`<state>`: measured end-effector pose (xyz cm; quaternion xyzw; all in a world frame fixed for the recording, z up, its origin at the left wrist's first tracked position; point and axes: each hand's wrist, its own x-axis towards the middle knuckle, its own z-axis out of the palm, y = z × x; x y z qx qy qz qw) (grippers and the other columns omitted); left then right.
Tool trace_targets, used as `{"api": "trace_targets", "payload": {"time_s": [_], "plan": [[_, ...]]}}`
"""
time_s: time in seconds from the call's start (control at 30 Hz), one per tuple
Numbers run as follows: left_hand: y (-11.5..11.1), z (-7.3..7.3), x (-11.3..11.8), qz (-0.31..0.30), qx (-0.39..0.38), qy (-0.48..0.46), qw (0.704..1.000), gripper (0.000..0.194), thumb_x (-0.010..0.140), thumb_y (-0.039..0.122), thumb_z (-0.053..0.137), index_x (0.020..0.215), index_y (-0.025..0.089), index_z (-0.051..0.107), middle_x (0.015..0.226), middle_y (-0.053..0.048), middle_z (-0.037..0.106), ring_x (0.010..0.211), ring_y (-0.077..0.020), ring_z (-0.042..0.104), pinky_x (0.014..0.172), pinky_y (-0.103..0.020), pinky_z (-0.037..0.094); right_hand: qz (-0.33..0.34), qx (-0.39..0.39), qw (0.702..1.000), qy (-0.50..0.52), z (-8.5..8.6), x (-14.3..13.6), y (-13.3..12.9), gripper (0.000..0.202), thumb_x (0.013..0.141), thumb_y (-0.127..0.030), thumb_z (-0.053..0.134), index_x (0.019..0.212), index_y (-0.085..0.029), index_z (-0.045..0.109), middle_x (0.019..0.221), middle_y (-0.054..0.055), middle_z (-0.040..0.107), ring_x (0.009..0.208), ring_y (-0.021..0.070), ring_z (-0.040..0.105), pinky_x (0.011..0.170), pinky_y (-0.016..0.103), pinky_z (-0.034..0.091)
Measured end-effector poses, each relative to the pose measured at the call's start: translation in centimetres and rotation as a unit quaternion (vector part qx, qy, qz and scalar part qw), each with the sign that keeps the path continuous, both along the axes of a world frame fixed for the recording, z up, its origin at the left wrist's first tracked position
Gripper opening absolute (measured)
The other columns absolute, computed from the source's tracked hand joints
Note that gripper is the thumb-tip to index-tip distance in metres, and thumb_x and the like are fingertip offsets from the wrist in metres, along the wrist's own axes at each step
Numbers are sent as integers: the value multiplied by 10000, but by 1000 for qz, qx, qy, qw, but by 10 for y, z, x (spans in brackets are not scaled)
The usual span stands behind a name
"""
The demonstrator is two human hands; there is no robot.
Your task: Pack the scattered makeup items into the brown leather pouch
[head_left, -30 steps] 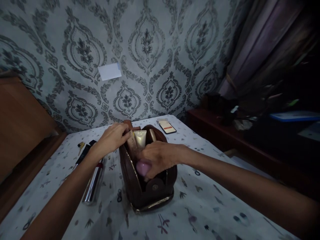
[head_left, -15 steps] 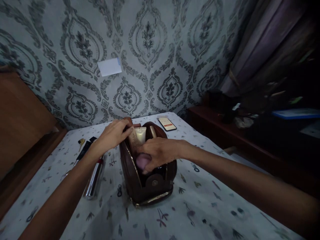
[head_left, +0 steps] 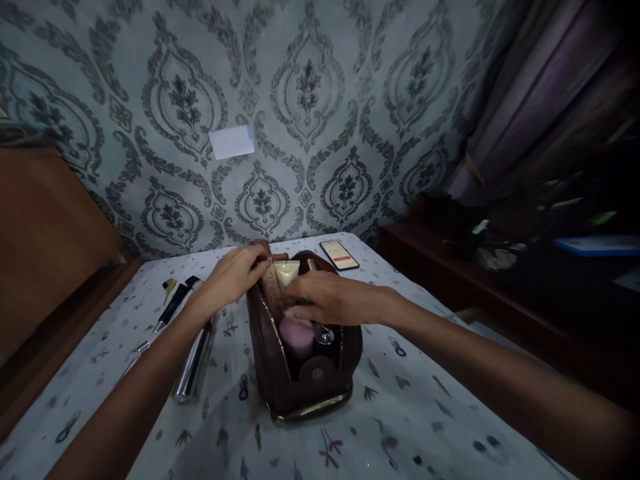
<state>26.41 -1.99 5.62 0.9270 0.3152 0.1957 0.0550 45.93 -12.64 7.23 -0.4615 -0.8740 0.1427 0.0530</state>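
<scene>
A dark brown bag [head_left: 270,373] stands unzipped in the middle of the patterned cloth. My left hand [head_left: 239,272] grips the bag's back left rim, thumb inside and fingers over the edge. My right hand [head_left: 325,297] reaches into the opening, its fingers bent beside a cream tube [head_left: 287,272]; what they hold, if anything, is hidden. Below the right hand lies a pink rounded item [head_left: 297,338], with a dark shiny round-ended item [head_left: 325,337] to its right. A light brown packet or tube [head_left: 271,290] stands against the bag's left side.
A phone [head_left: 339,255] with a lit screen lies behind the bag. Left of it are a silver tube [head_left: 193,367], a black tube [head_left: 173,301] and a small yellow item [head_left: 170,287]. A wooden panel [head_left: 50,233] borders the left; a dark red ledge [head_left: 425,257] borders the right.
My right hand has moved up and back from the pink item, which now shows more fully, to beside the cream tube. My left hand keeps its place on the rim. The view has shifted slightly.
</scene>
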Motion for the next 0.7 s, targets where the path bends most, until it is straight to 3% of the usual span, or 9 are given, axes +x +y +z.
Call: {"api": "trace_targets", "payload": {"time_s": [0.2,0.37,0.57,0.7], "plan": [[-1,-2,-2,-8,-4,-32,999,291,982,335,417,1070,200,659,1083,-80,729,1037,-259,663,924,-374,494,-73,50,994,59,10,3,-13,231,978,-226,507,911,-123,703,803,37,667,707,136,555,675,251,363],[-5,2,-12,-1,-18,-80,997,311,983,346,384,1077,202,643,1083,-58,729,1010,-225,667,896,-330,498,-128,128,974,137,8,15,-27,255,948,-234,496,964,-128,728,819,54,711,727,158,611,670,258,409],[-3,-13,-67,105,-39,-84,990,320,956,330,368,1107,181,607,1098,-70,709,1004,-203,642,889,-311,482,-182,213,930,237,-10,31,-68,325,971,-416,518,1083,-200,734,1002,73,770,867,225,723,660,278,542],[-14,-35,-109,184,-73,-18,980,262,936,336,405,982,195,622,913,-40,705,852,-199,639,792,-304,472,-154,266,919,249,-33,36,-95,229,948,-359,595,1126,-305,728,980,28,784,786,212,746,682,288,595]]}}
